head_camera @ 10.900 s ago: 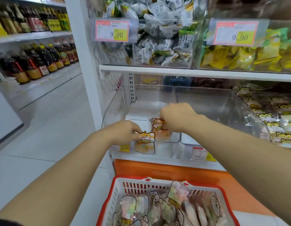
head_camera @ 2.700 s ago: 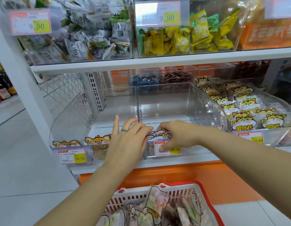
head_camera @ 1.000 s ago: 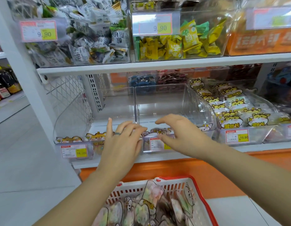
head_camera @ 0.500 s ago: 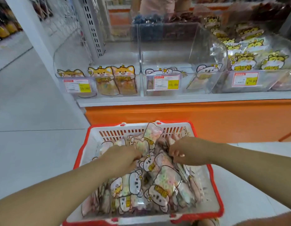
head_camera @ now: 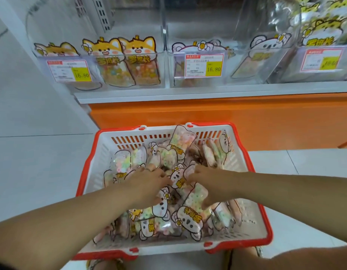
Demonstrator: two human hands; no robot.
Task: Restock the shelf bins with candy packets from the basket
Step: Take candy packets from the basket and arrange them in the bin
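My 2 hands in the basket (head_camera: 102, 152)
Left hand (head_camera: 149, 184), right hand (head_camera: 204, 183) among candy packets (head_camera: 190, 213), grip unclear; white floor (head_camera: 42, 172) under the basket, orange shelf base (head_camera: 207, 114) behind.

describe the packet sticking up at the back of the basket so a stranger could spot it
Find the red-rimmed white basket on the floor below the orange shelf base. Against its far slotted wall, just right of centre, leans one candy packet. Unlike the packets heaped flat around it, it stands tilted up, its clear end of pastel rings reaching the rim.
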